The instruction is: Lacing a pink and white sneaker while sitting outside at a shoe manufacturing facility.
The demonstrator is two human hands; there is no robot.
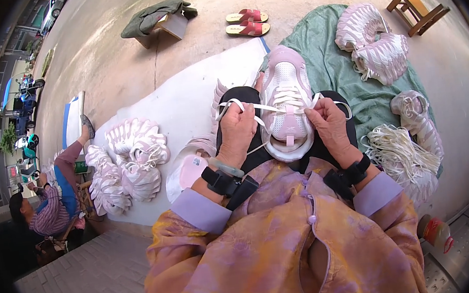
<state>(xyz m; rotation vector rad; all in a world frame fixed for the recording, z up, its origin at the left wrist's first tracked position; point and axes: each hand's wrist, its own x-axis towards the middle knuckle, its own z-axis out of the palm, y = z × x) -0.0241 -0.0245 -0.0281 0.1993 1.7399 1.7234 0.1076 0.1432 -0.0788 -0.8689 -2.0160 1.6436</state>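
Between my knees rests a pink and white sneaker [285,93], its toe pointing away from me. White laces run through its upper eyelets. My left hand [237,132] pinches one end of the white shoelace [264,107] left of the shoe's opening, and a loop hangs over its fingers. On the other side my right hand [331,126] is closed on the lace close to the tongue, its fingertips near the shoe. More lace trails over the right knee.
Bundled pink and white shoe uppers [134,156] lie left; others [374,42] sit on a green cloth [325,36]. A heap of white laces [401,150] is at right. Red slippers [248,29], a wooden stool [416,13] and a seated person [51,212] are farther off.
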